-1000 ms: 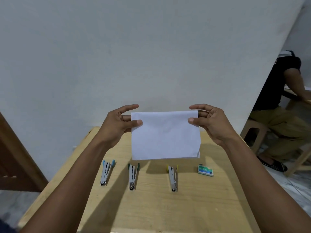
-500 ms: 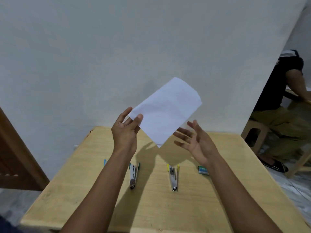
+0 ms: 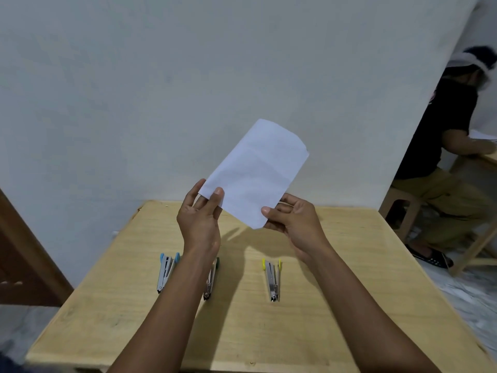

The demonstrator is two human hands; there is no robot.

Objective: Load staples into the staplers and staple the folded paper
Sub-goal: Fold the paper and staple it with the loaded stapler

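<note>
Folded paper point(image 3: 255, 176), now slanted, is again pinched by the fingers point(image 3: 218, 193) of left hand point(image 3: 200, 222) and right hand point(image 3: 293, 220); staplers point(image 3: 272, 279) lie untouched, loading evidently pending.

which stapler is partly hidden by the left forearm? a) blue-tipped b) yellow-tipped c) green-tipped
c: only the tip and one edge of the green-tipped stapler show beside the left forearm, while the blue-tipped stapler and the yellow-tipped stapler lie uncovered on the table.
</note>
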